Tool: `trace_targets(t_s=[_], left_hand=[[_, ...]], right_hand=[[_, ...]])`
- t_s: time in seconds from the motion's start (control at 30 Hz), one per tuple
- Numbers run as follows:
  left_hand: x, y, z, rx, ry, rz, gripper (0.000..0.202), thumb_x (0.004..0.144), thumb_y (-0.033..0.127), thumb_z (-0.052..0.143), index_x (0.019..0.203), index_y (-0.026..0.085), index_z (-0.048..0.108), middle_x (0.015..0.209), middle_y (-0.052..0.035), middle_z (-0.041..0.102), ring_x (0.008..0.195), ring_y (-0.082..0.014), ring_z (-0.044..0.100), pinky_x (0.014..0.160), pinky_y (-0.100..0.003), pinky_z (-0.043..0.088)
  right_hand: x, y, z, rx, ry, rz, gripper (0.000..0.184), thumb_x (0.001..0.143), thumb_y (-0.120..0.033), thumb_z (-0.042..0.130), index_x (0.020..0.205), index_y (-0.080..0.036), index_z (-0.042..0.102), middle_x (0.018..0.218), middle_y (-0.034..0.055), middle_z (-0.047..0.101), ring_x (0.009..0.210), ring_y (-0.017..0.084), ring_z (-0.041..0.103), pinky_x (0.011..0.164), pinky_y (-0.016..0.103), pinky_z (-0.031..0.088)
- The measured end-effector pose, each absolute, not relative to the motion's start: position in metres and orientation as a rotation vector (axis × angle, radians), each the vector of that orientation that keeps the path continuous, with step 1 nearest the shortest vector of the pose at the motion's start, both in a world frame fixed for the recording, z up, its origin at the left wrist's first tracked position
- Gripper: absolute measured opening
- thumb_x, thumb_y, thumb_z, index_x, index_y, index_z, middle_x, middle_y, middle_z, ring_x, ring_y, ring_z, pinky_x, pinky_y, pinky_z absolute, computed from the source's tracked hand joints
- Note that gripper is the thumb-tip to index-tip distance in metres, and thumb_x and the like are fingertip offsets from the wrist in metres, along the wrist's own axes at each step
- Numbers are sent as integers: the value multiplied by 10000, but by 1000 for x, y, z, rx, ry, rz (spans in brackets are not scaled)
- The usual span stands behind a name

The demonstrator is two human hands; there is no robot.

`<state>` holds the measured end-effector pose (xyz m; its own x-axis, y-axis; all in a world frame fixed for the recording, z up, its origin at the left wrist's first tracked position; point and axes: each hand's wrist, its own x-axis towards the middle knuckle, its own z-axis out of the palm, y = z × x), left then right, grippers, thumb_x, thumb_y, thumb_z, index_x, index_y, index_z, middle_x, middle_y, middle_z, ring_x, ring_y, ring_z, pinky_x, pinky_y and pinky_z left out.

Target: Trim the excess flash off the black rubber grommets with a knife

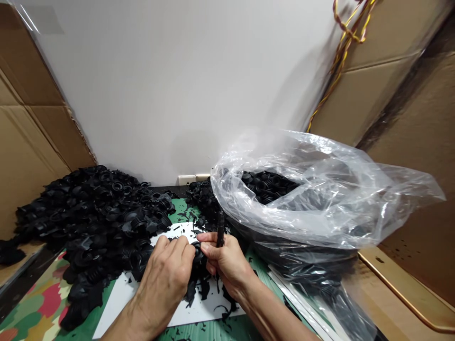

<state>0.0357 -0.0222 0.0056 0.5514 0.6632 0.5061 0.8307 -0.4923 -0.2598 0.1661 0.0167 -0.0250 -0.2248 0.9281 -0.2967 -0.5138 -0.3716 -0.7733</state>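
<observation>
My left hand (165,272) has its fingers curled round a black ribbed rubber part (198,251), which is mostly hidden behind the knuckles. On the part's right side, my right hand (222,258) pinches close to its rim with thumb and forefinger. The same hand also grips a slim black pen-like tool (221,229), held nearly upright; its tip is hard to make out. Beneath both hands lies a white sheet (117,296) strewn with black rubber scraps (204,288).
A large heap of black ribbed rubber parts (92,213) rises at left. To the right stands a clear plastic bag (320,222) with similar parts inside. A gold phone (401,289) lies at far right. Cardboard (31,109) flanks the wall (185,85); twisted wires (341,57) hang at upper right.
</observation>
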Motion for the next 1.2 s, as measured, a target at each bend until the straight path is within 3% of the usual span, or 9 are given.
trace_targets(t_s=[0.33, 0.57, 0.7, 0.77, 0.87, 0.97, 1.2], left_hand=[[41, -13, -5, -2232, -1101, -482, 283, 815, 15, 390, 620, 184, 505, 570, -27, 489, 518, -189, 417, 531, -331, 317], [22, -15, 0, -2326, -1957, -1224, 196, 832, 241, 412, 645, 213, 465, 554, 42, 450, 483, -125, 424, 463, -234, 354], [16, -13, 2, -2194, -2345, -1521, 383, 829, 456, 403, 528, 220, 409, 476, 63, 358, 445, -108, 352, 437, -231, 318], [16, -12, 0, -2117, -2428, -1638, 401, 812, 488, 421, 516, 217, 412, 445, 66, 361, 431, -102, 340, 433, -232, 301], [19, -11, -3, -1979, -2496, -1852, 260, 762, 450, 505, 713, 198, 541, 422, 78, 436, 404, -105, 374, 423, -225, 294], [21, -10, -6, -2035, -2531, -2022, 318, 737, 453, 543, 887, 174, 572, 453, 62, 526, 394, -111, 429, 427, -225, 308], [24, -13, -13, -2294, -2688, -1893, 410, 706, 568, 567, 640, 163, 577, 341, 71, 411, 355, -81, 325, 410, -212, 244]], right_hand=[[167, 16, -24, -1000, -868, 1637, 226, 550, -176, 655, 764, -107, 633, 474, -76, 508, 303, 33, 355, 324, 184, 244], [168, 18, -23, -1142, -831, 1594, 204, 543, -143, 650, 745, -117, 637, 523, -62, 506, 355, 47, 368, 307, 183, 271], [168, 16, -22, -1096, -811, 1608, 216, 528, -162, 658, 739, -122, 645, 551, -49, 517, 392, 57, 401, 309, 175, 276], [167, 16, -22, -1072, -817, 1613, 220, 523, -171, 663, 738, -126, 647, 549, -51, 520, 381, 51, 393, 308, 174, 273], [166, 15, -21, -1052, -818, 1622, 225, 520, -179, 666, 737, -127, 642, 523, -62, 507, 364, 44, 375, 303, 169, 265], [166, 16, -20, -1046, -817, 1628, 234, 527, -180, 660, 752, -121, 637, 510, -67, 505, 356, 41, 372, 304, 164, 260], [167, 15, -20, -1042, -854, 1626, 258, 543, -194, 660, 784, -113, 623, 498, -70, 515, 337, 36, 366, 313, 168, 263]])
